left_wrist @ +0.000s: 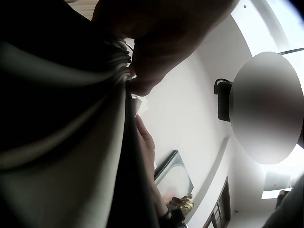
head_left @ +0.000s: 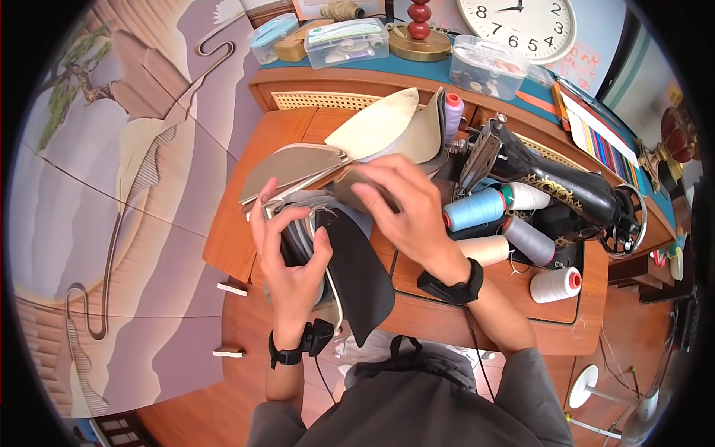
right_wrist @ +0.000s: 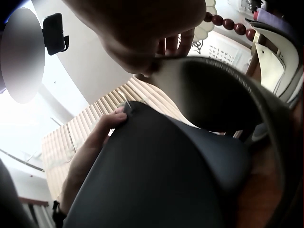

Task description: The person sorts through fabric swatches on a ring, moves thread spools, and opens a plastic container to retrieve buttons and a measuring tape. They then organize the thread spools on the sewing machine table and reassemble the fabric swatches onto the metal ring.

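A bundle of leaf-shaped sheet swatches, gathered at their narrow ends, fans out over the wooden table. My left hand (head_left: 294, 289) grips the part of the bundle with a black swatch (head_left: 361, 276) on its outer side. Beside it, my right hand (head_left: 417, 223) pinches a brownish swatch (head_left: 369, 192) by its edge; the right wrist view shows this swatch (right_wrist: 213, 90) bowed away from the dark grey one (right_wrist: 142, 166). Taupe (head_left: 290, 170) and cream (head_left: 376, 125) swatches spread beyond the hands. Folded layers (left_wrist: 90, 142) fill the left wrist view, partly hiding the fingers.
To the right stands a black sewing machine (head_left: 555, 175), with several thread spools (head_left: 477, 208) lying before it and a white spool (head_left: 555, 285) near the table edge. Clear plastic boxes (head_left: 346, 45) and a clock (head_left: 521, 26) are at the back. A landscape panel (head_left: 141, 246) is on the left.
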Available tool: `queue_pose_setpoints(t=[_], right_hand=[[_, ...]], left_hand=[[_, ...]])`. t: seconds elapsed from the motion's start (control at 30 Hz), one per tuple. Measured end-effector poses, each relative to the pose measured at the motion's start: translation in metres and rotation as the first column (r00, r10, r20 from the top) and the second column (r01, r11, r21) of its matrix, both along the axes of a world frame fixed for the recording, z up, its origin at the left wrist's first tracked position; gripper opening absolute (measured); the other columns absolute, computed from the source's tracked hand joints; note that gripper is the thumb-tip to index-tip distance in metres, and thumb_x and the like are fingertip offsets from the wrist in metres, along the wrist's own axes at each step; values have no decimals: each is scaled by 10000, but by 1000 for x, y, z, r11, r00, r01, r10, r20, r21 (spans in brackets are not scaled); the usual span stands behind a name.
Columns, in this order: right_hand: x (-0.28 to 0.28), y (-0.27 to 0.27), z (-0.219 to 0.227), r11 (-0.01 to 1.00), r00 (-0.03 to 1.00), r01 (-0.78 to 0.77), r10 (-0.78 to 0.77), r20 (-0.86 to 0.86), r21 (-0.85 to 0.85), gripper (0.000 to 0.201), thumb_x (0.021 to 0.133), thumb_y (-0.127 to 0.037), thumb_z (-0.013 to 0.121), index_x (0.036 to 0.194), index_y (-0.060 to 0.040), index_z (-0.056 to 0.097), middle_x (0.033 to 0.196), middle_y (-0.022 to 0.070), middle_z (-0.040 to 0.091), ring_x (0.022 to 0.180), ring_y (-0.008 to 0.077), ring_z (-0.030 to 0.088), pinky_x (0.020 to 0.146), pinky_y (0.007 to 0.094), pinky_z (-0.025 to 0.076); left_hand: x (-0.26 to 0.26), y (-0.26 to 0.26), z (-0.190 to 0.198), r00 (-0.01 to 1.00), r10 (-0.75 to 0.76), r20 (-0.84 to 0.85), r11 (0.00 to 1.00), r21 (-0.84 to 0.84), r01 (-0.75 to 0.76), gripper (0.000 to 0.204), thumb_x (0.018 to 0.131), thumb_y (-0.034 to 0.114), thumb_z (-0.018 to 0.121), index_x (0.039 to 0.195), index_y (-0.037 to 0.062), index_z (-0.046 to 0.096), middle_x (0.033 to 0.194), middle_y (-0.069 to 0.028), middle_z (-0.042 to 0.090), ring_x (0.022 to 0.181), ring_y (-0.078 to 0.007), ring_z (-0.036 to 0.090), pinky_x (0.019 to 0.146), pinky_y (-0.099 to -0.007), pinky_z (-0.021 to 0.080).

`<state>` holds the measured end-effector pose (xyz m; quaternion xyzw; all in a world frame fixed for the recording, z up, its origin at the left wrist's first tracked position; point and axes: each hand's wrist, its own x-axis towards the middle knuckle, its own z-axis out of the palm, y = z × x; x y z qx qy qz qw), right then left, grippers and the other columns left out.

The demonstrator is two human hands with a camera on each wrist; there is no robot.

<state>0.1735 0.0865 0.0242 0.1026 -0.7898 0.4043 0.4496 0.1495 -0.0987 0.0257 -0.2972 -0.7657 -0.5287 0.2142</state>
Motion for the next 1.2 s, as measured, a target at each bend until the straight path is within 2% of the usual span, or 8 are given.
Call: queue_pose_setpoints(t=[0.1, 0.27, 0.33, 0.47, 0.63, 1.07, 1.13, 1.2], right_hand=[[8, -7, 3, 987, 992, -110, 117, 52, -120, 213, 848, -95, 741, 1055, -54, 708, 929, 95, 676, 773, 269, 666, 659, 345, 533], [14, -7, 9, 973, 972, -228, 230, 52, -39, 226, 825, -20, 754, 1049, -13, 723, 906, 107, 695, 720, 199, 663, 618, 290, 525], [15, -10, 11, 978, 974, -206, 209, 87, -45, 192, 846, -80, 731, 1038, -72, 725, 890, 58, 680, 740, 232, 674, 627, 332, 539], [16, -8, 15, 986, 984, -168, 168, 61, -9, 202, 841, -68, 736, 1042, -56, 723, 869, 61, 678, 705, 210, 670, 597, 319, 532], [24, -8, 19, 970, 952, -205, 228, 201, -129, 219, 847, -67, 743, 1059, -21, 709, 841, 83, 684, 648, 180, 658, 567, 313, 522], [19, 1, 28, 934, 917, -358, 355, 179, -19, 186, 885, -1, 663, 1066, -14, 702, 970, 98, 642, 777, 222, 631, 679, 328, 499], [18, 0, 28, 934, 920, -358, 355, 169, -14, 182, 884, 0, 663, 1061, -15, 702, 960, 95, 641, 762, 225, 622, 670, 329, 492], [18, 0, 28, 933, 921, -360, 355, 163, 3, 178, 886, 0, 663, 1059, -13, 701, 958, 94, 639, 756, 227, 619, 664, 327, 492]], left_hand=[[0, 2, -1, 1000, 10, 11, 1000, 17, -10, 308, 751, 6, 701, 1045, 65, 629, 1430, -240, 451, 1367, -405, 406, 1104, -498, 331], [1, 3, -1, 1000, 8, 7, 1000, 30, -8, 317, 746, 2, 707, 1046, 69, 629, 1427, -241, 454, 1355, -398, 421, 1092, -491, 343], [1, 3, -1, 1000, 11, -16, 999, 31, -11, 325, 740, 3, 717, 1046, 69, 631, 1428, -239, 453, 1344, -392, 432, 1083, -485, 351], [3, 3, 1, 998, 48, -27, 999, -16, -48, 316, 744, 8, 724, 1040, 71, 634, 1436, -230, 442, 1342, -392, 435, 1080, -485, 357], [3, 1, -1, 998, 38, -51, 999, -16, -39, 356, 744, -35, 687, 1076, 65, 607, 1457, -226, 440, 1367, -350, 428, 1095, -440, 361], [6, 4, 2, 998, 14, -59, 1000, -22, -16, 373, 718, -37, 692, 1068, 67, 610, 1452, -231, 433, 1343, -360, 444, 1082, -446, 373], [8, 5, 5, 999, 21, -29, 999, -48, -22, 324, 730, 17, 739, 1035, 66, 640, 1461, -205, 426, 1142, -347, 604, 933, -417, 488], [7, 6, 6, 999, 14, -40, 998, -53, -16, 323, 732, 13, 738, 1034, 66, 636, 1465, -202, 424, 1099, -337, 622, 908, -407, 499]])
